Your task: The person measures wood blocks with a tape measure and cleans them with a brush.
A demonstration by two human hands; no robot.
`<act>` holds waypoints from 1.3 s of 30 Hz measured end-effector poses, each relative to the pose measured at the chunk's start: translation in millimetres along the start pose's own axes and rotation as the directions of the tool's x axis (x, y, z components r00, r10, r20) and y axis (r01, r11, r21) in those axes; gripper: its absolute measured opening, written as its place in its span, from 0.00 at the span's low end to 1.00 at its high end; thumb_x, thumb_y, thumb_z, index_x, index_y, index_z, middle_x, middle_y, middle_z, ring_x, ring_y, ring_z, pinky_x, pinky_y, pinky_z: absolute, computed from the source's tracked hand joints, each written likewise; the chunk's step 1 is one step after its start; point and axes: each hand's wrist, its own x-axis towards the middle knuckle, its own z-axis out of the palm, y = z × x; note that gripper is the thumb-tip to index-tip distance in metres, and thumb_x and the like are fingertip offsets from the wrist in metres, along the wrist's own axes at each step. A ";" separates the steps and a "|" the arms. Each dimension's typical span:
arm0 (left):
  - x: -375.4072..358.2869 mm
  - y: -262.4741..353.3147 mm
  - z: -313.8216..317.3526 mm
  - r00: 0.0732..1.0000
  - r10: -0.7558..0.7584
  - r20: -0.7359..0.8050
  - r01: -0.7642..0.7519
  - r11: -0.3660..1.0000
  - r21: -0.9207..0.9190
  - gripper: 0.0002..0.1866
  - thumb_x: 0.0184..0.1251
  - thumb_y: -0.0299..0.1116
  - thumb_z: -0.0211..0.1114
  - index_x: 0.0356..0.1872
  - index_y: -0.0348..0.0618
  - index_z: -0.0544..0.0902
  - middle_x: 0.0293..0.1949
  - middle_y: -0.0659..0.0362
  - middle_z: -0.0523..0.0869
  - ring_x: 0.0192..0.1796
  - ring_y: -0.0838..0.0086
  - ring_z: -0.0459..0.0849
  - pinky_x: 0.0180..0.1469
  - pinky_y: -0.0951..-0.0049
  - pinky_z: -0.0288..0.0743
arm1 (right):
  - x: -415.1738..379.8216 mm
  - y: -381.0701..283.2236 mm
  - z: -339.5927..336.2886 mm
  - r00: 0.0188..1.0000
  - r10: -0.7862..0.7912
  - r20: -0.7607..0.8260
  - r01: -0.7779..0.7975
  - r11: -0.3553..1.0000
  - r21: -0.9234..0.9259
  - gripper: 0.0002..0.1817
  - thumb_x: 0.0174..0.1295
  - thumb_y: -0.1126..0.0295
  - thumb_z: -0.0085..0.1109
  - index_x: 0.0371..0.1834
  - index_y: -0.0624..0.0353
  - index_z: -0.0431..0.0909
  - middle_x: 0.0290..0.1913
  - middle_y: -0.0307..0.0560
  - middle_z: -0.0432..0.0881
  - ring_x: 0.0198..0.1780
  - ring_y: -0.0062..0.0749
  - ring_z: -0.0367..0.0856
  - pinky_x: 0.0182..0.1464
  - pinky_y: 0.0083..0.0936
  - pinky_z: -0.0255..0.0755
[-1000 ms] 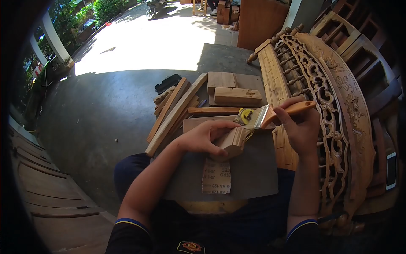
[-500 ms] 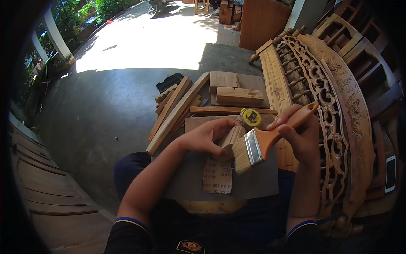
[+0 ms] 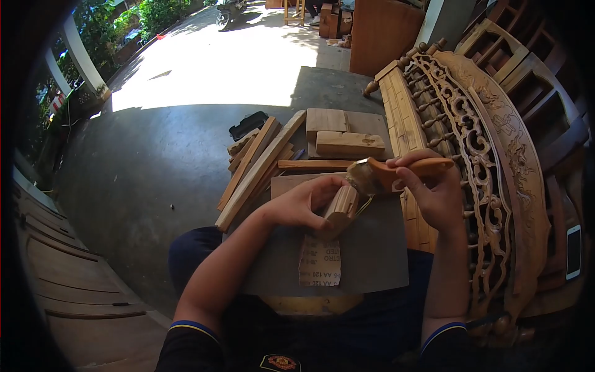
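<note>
My left hand (image 3: 307, 201) is closed round a short, grooved wood piece (image 3: 342, 208), held tilted over a grey board (image 3: 378, 260). My right hand (image 3: 427, 189) grips the orange handle of a wide paintbrush (image 3: 387, 173). The brush's head is at the far end of the wood piece, its bristles pointing down and partly blurred. Below the wood piece, a strip of sandpaper (image 3: 320, 263) lies printed side up on the board. The yellow tape measure is mostly hidden behind the brush.
Wooden strips (image 3: 260, 170) lie beyond my left hand, near a black case (image 3: 248, 125). Wood blocks (image 3: 350, 144) lie farther ahead. A carved wooden panel (image 3: 496, 149) stands at the right, with a white phone (image 3: 573, 251) beside it. A person's foot (image 3: 315, 20) shows far back.
My right hand has turned the brush to a flatter angle and moved its head up and away, from the wood piece's near end to its far end. My left hand keeps its hold.
</note>
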 end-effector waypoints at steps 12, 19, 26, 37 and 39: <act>-1.9 10.4 4.5 0.998 -0.061 -0.016 0.061 0.998 0.033 0.49 0.50 0.24 0.79 0.76 0.39 0.64 0.72 0.56 0.72 0.78 0.68 0.67 0.83 0.63 0.54 | -8.6 -9.9 1.8 0.989 -0.049 0.141 0.009 0.963 0.270 0.11 0.72 0.70 0.68 0.53 0.63 0.85 0.46 0.48 0.92 0.43 0.26 0.91 0.38 0.19 0.84; 1.2 -2.2 -0.9 0.999 -0.012 0.033 0.012 1.000 -0.023 0.49 0.51 0.25 0.80 0.76 0.39 0.64 0.72 0.56 0.72 0.79 0.69 0.67 0.84 0.63 0.53 | -3.9 -0.5 2.2 0.998 0.022 0.057 -0.025 0.998 0.059 0.13 0.73 0.68 0.68 0.54 0.65 0.83 0.45 0.50 0.92 0.46 0.28 0.91 0.40 0.22 0.85; -0.1 -2.1 -2.2 0.999 -0.031 0.021 0.031 0.999 0.013 0.51 0.51 0.26 0.79 0.78 0.38 0.62 0.73 0.55 0.72 0.79 0.68 0.66 0.84 0.64 0.53 | 0.5 6.2 6.6 0.998 -0.050 -0.030 0.049 0.997 -0.052 0.12 0.72 0.70 0.68 0.53 0.64 0.83 0.45 0.50 0.92 0.46 0.26 0.90 0.41 0.21 0.84; -6.1 0.8 -3.2 0.988 -0.155 -0.005 0.154 0.974 0.168 0.56 0.51 0.29 0.82 0.82 0.36 0.58 0.75 0.52 0.72 0.79 0.67 0.68 0.83 0.61 0.58 | -6.1 -5.1 3.8 0.989 0.007 0.150 -0.016 0.998 0.061 0.11 0.70 0.74 0.68 0.53 0.64 0.84 0.44 0.50 0.92 0.46 0.27 0.91 0.42 0.21 0.84; -6.4 -1.7 -2.7 0.989 -0.151 -0.012 0.150 0.972 0.179 0.57 0.51 0.30 0.83 0.82 0.36 0.58 0.76 0.53 0.71 0.79 0.67 0.68 0.83 0.61 0.57 | -9.4 -17.9 1.4 0.977 0.042 0.208 -0.091 0.968 0.232 0.11 0.70 0.74 0.68 0.52 0.64 0.84 0.44 0.50 0.92 0.46 0.28 0.91 0.42 0.21 0.84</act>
